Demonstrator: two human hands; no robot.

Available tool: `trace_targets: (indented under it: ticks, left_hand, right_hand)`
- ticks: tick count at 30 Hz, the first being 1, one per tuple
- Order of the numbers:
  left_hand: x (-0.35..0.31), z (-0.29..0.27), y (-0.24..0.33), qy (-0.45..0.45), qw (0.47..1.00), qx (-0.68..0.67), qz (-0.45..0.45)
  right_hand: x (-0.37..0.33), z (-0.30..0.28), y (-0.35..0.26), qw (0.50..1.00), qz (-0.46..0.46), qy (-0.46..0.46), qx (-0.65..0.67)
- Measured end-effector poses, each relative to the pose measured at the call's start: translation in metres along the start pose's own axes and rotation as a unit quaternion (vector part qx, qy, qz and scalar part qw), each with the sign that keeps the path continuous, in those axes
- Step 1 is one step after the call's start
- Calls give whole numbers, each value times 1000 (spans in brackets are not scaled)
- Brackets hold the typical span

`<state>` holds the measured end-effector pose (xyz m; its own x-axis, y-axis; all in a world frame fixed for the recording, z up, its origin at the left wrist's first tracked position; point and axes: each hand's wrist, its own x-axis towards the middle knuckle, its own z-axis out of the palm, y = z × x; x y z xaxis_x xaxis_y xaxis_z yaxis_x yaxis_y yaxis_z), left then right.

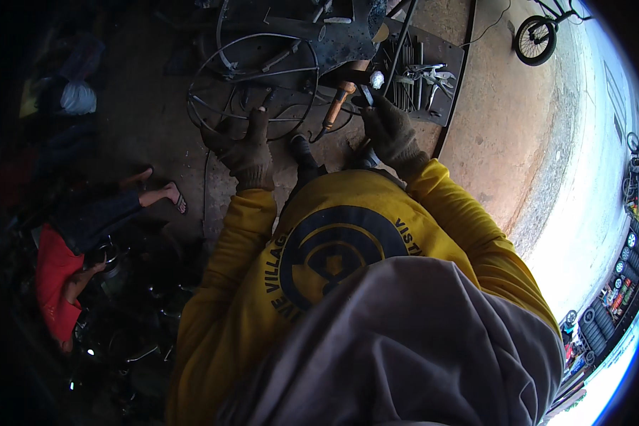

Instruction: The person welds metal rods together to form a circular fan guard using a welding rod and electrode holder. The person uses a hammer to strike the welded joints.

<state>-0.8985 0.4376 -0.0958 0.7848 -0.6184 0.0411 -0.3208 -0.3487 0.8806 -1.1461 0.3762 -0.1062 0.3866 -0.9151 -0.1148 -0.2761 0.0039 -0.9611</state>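
Observation:
Both my hands wear dark knitted work gloves. My left hand (243,148) is open beside a loop of grey cable (316,71), its thumb up and apart from the fingers. Just past the thumb is a dark cable end (269,96); whether they touch I cannot tell. My right hand (396,133) is closed at the bench's near edge, on a small flat pale metal piece (366,95) whose lower part the glove hides. Between the hands hangs an orange-handled tool (339,105) with a dark cord. A bright pale spot (377,79) shows above my right hand.
Pliers (437,78) and thin rods (405,71) lie on the dark bench (451,53) at the right. A person in a red shirt (55,287) works low at the left among dark metal parts. A bicycle wheel (535,40) stands far right, tires (593,332) beyond the pavement.

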Motion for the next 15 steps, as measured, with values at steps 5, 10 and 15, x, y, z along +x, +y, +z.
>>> trace_targets:
  ticks: [5,10,15]
  left_hand:
    - [-5,2,-2,11,999,-32,2]
    - [-10,3,4,8,999,-35,-26]
    - [-11,3,4,4,999,-27,-26]
  right_hand:
    - [19,17,7,999,-35,0,-21]
    - [29,22,22,984,-51,-41,-166]
    - [23,19,-2,998,20,-36,-54]
